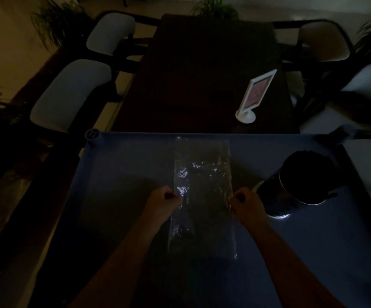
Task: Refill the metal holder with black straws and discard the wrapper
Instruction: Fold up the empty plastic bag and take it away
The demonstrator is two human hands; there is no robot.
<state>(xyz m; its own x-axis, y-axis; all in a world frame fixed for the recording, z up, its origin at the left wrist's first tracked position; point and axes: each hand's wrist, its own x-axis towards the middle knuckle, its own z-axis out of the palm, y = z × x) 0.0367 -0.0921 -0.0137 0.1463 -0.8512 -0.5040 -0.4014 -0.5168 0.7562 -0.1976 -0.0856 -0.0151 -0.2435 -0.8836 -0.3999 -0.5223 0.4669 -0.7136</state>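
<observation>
Clear, crinkly plastic wrapper (pixel 202 192) lies flat; left hand (pixel 163 202) and right hand (pixel 247 206) pinch its side edges; likely light, slippery.

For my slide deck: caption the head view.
Both hands, left and right, pinch the clear wrapper beside the straw-filled metal holder.
</observation>
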